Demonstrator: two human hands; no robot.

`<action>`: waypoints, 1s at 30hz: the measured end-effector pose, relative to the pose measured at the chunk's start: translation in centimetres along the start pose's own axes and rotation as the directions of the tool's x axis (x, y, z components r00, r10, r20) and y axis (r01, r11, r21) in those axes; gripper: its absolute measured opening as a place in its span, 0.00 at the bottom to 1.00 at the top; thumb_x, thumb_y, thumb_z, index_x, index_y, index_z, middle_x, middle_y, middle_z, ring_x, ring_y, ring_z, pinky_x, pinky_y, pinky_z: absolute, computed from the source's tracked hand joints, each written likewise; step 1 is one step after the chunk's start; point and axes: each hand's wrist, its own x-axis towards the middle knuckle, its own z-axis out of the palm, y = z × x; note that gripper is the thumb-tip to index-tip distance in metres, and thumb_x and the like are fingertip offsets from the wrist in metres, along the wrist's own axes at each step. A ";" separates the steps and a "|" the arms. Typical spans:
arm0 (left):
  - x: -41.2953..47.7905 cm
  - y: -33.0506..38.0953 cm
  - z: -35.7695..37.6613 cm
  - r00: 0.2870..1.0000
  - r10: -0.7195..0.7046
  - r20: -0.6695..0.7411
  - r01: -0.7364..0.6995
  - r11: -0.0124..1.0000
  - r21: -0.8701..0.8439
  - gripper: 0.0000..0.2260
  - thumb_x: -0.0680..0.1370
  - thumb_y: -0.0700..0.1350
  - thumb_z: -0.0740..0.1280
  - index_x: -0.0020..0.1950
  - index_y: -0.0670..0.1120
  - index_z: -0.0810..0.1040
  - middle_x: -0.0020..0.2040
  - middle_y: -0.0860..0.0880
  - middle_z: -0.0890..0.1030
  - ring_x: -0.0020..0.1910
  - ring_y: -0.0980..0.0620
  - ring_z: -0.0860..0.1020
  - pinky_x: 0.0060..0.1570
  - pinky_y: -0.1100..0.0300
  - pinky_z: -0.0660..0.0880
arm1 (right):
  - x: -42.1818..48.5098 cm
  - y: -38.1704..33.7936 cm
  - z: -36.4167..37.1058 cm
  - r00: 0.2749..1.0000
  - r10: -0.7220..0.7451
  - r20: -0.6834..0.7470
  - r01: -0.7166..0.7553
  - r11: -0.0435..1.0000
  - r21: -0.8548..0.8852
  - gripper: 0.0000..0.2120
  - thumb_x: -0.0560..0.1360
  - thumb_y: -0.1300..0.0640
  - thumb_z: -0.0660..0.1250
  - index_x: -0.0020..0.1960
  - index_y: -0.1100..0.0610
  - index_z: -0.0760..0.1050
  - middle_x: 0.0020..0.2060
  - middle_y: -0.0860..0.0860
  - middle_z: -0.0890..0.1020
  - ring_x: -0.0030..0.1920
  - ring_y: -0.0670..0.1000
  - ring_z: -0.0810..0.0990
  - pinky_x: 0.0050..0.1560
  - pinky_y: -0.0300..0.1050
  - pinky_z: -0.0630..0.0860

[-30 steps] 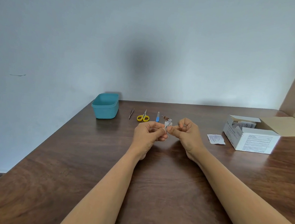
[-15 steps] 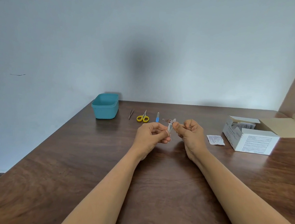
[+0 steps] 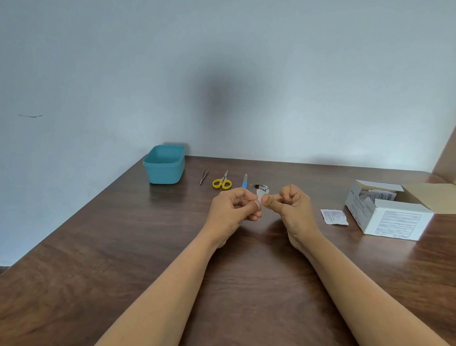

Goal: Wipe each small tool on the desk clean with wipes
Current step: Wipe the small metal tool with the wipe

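Here, in the head view, I see a brown wooden desk against a pale wall. Four tools lie at the back: tweezers, scissors, file and clipper, beside one teal tub. One box and one wipe sit right. The left hand and right hand pinch a second wipe above mid-desk.

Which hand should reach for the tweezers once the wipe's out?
Left, probably. The tweezers lie beyond and left of the left hand; the right hand would have to cross over. Both pinch the wipe packet.
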 end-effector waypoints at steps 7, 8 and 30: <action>-0.1 0.0 0.2 0.999 0.008 0.052 -0.012 0.997 0.073 0.02 0.75 0.35 0.70 0.46 0.37 0.81 0.34 0.44 0.83 0.35 0.49 0.82 0.41 0.58 0.81 | -0.1 -0.4 -0.2 0.995 0.030 -0.096 -0.022 0.997 0.081 0.23 0.70 0.71 0.71 0.34 0.54 0.58 0.24 0.47 0.78 0.27 0.41 0.76 0.35 0.34 0.70; -0.1 0.0 0.1 0.999 0.007 0.048 -0.010 0.997 0.074 0.02 0.75 0.35 0.70 0.46 0.37 0.81 0.35 0.43 0.83 0.34 0.50 0.82 0.40 0.59 0.81 | -0.1 -0.4 -0.1 0.996 0.025 -0.083 -0.020 0.998 0.065 0.23 0.70 0.71 0.71 0.34 0.54 0.58 0.23 0.46 0.78 0.27 0.41 0.75 0.35 0.33 0.71; -0.2 0.2 0.1 1.000 0.008 0.012 -0.010 0.987 0.159 0.05 0.75 0.35 0.70 0.49 0.35 0.80 0.36 0.41 0.83 0.35 0.50 0.82 0.41 0.58 0.81 | -0.1 0.1 0.1 0.995 -0.037 -0.095 0.039 0.999 0.014 0.24 0.67 0.76 0.70 0.34 0.55 0.58 0.23 0.49 0.80 0.29 0.43 0.80 0.41 0.33 0.76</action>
